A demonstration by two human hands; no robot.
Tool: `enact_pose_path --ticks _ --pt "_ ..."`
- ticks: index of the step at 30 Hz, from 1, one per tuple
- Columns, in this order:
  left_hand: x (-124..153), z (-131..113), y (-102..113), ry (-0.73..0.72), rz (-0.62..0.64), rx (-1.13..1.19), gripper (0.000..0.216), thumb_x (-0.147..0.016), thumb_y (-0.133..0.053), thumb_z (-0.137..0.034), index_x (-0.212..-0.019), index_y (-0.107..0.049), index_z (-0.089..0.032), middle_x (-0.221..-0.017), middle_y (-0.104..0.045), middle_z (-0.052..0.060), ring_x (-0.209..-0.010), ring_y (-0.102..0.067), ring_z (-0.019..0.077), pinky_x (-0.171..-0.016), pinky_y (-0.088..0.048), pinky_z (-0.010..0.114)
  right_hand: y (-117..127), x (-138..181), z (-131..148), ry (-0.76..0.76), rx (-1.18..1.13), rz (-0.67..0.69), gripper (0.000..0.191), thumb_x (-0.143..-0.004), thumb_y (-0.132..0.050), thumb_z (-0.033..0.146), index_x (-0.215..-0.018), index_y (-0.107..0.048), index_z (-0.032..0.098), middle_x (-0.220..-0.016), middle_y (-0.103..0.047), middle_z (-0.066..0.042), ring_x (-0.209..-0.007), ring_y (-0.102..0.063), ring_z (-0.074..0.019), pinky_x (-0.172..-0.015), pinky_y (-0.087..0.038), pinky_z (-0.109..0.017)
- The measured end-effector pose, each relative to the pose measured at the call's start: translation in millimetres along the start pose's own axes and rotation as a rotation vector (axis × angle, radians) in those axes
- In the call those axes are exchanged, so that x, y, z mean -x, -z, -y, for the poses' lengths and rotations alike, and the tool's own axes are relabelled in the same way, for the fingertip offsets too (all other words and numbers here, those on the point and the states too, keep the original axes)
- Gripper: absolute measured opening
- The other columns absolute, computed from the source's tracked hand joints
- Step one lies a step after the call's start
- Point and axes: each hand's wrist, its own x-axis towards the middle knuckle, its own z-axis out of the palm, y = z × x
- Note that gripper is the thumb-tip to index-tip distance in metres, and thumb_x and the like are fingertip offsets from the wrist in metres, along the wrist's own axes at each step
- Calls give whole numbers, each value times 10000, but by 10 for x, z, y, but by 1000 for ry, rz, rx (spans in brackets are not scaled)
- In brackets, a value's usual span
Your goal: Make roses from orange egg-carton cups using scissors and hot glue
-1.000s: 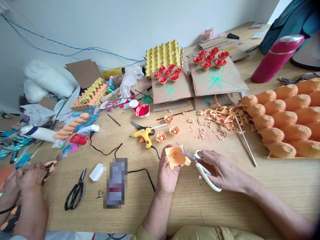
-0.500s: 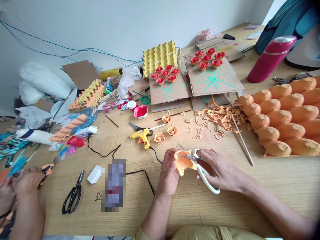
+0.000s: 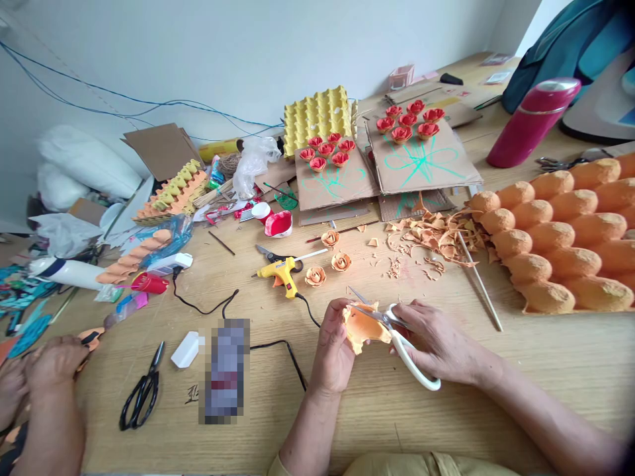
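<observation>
Right of the yellow glue gun, my left grip pinches an orange cup, my right grip clasps white-handled scissors, 3 roses beyond!

A magenta flask stands near a teal bag

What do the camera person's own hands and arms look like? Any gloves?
No gloves: the left hand and right hand are bare, with no watch or bracelet showing. A khaki sleeve edge shows on the left arm; no sleeve shows on the right arm.
</observation>
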Motion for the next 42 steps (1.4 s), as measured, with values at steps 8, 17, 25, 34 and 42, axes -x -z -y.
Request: enact_pose_path --ticks 8,17,25,34,42 --pt "-10 11 37 -7 -6 -9 378 -791 -786 -442 -1064 -640 -225 -1088 -682 75 -900 -618 203 -620 -486 235 -13 42 -21 -5 15 -6 317 -999 -490 463 -782 -436 238 -725 -589 -32 -653 -518 -195 -643 -382 -330" --pt "-30 6 58 18 -68 27 389 -764 -802 -462 -1027 -642 -224 -990 -666 46 -781 -594 165 -547 -446 208 -18 30 -47 30 83 -11 325 -1012 -459 452 -762 -432 246 -683 -582 -25 -607 -507 -185 -608 -358 -320" --pt "-44 -36 36 22 11 -22 299 -813 -761 -423 -976 -633 -208 -931 -676 35 -705 -573 135 -506 -446 191 -3 7 -39 43 72 -27 244 -982 -529 417 -828 -462 241 -738 -619 -33 -651 -545 -199 -676 -382 -339" --pt "-37 -50 51 55 7 -21 297 -809 -746 -409 -982 -620 -204 -924 -695 43 -680 -587 142 -481 -449 186 24 -5 1 45 44 31 223 -997 -503 388 -838 -469 236 -764 -606 -31 -681 -552 -205 -700 -396 -335" --pt "-39 -34 73 86 -27 43 343 -826 -726 -484 -1018 -651 -209 -916 -680 47 -663 -579 144 -473 -437 191 -68 39 -46 29 77 27 301 -1016 -462 455 -811 -479 236 -704 -605 -29 -632 -538 -197 -636 -366 -323"
